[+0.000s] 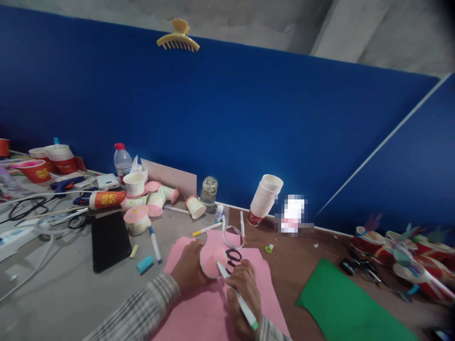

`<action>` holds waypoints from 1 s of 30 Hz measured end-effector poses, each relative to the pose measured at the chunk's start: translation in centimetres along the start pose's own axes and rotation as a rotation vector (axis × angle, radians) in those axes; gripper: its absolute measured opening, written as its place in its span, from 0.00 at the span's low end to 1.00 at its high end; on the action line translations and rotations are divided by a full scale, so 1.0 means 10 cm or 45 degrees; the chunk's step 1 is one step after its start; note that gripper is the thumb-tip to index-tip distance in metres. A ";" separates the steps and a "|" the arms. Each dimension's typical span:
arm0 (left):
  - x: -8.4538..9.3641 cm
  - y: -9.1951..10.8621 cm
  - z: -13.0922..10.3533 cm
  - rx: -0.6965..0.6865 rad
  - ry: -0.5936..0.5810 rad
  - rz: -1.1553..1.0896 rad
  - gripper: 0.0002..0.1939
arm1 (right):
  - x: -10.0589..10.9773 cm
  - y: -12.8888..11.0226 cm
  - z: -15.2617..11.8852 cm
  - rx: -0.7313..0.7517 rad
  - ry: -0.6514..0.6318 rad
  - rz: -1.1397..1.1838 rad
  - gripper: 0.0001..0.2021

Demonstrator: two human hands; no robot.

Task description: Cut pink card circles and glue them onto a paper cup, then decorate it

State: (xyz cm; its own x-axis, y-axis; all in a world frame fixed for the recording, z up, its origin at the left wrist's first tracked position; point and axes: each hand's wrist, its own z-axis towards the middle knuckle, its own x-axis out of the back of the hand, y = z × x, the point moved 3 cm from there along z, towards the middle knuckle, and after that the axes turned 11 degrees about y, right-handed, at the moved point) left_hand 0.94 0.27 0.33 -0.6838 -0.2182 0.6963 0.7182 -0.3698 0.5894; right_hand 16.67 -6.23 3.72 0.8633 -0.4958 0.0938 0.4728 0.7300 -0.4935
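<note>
My left hand (189,266) is closed at the left edge of a pink paper disc (211,259), its fingers partly hidden. Whether a cup sits under the disc I cannot tell. In my right hand (243,289) is a white marker (245,310) with a green end, its other end at the disc's lower right edge. Beneath both hands lies a large pink paper sheet (199,317). Black-handled scissors (233,258) rest on it just beyond my right fingers. A roll of clear tape (233,237) stands at the sheet's far edge.
Decorated paper cups (137,220) with pink discs, a black tablet-like slab (111,241) and a blue marker (155,244) are left. A glass jar (209,192) and leaning cup stack (265,199) stand by the blue partition (231,118). Green paper (348,303) lies right.
</note>
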 end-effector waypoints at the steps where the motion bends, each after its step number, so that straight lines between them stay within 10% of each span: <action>1: 0.00 0.00 0.00 0.007 -0.006 0.001 0.26 | 0.00 0.00 0.00 -0.003 0.019 -0.015 0.11; 30: 0.05 0.08 0.00 0.005 -0.042 0.044 0.19 | -0.04 -0.06 0.02 0.104 0.022 -0.095 0.08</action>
State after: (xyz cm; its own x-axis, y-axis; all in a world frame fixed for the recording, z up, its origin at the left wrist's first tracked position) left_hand 1.16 -0.16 1.11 -0.6539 -0.2008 0.7295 0.7419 -0.3591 0.5662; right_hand 16.05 -6.35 4.16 0.8222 -0.5580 0.1125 0.5494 0.7261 -0.4136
